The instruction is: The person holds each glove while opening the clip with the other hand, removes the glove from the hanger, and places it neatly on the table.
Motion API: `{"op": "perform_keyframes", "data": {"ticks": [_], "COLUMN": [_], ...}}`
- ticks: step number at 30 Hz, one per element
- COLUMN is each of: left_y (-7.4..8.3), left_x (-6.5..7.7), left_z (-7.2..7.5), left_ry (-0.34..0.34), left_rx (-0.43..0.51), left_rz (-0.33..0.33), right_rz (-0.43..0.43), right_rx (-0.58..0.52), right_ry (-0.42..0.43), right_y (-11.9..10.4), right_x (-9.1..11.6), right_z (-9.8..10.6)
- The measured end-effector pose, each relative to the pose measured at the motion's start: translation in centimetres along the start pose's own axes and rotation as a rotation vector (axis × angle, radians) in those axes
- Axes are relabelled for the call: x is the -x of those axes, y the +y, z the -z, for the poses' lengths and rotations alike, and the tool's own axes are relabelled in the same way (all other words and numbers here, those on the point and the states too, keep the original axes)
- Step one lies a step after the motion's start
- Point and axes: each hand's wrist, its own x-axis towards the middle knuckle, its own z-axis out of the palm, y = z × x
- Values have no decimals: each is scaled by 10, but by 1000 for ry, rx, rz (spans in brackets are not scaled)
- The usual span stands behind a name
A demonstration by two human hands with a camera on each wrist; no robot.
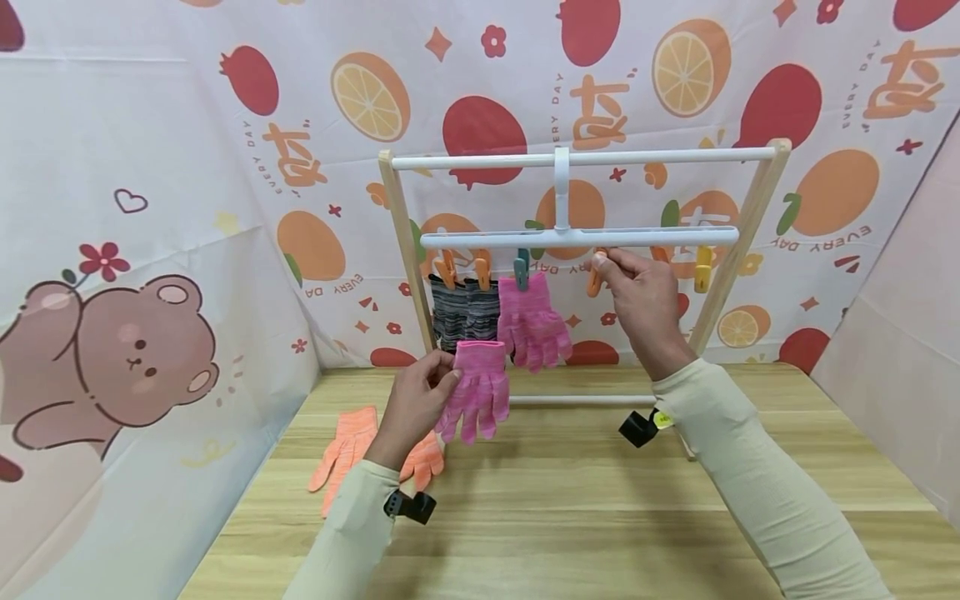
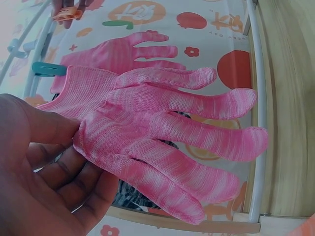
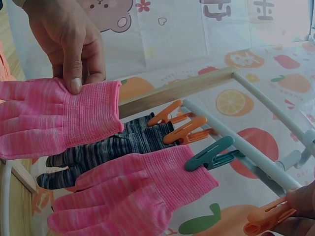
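Observation:
My left hand point(image 1: 420, 400) pinches a pink knit glove point(image 2: 133, 113) near its cuff, fingers of the glove hanging down in the head view. With my right hand point(image 1: 645, 304) I pinch an orange clothespin point(image 3: 268, 216) just under the bar of the white hanger point(image 1: 577, 238). Between the hands hangs a second pink glove point(image 1: 531, 321), its cuff clipped by a teal clothespin point(image 3: 211, 153). Left of it, black-and-grey striped gloves point(image 3: 133, 140) hang from two orange clothespins point(image 3: 186, 130), partly hidden behind the pink ones.
The hanger hooks over the top rail of a wood-and-white rack point(image 1: 480, 161). A yellow clothespin point(image 1: 702, 268) and another orange clothespin point(image 1: 659, 252) hang at its right. Orange gloves point(image 1: 352, 442) lie on the wooden table point(image 1: 570, 517), partly behind my left arm. A fruit-print cloth point(image 1: 465, 67) stands behind.

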Motion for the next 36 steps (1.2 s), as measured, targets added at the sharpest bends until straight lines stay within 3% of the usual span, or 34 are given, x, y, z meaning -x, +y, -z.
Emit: {"op": "perform_keyframes", "data": {"ticks": [20, 36], "left_y": [1, -4], "left_x": [6, 10], "left_z": [-4, 0], "left_ry": [-23, 17], "left_rx": [19, 21], "left_rz": [9, 17], "right_rz": [-14, 1], "right_rx": [23, 27], "right_ry": [8, 7], "right_y": [-1, -1], "right_x": [1, 1], "right_z": [0, 0]}}
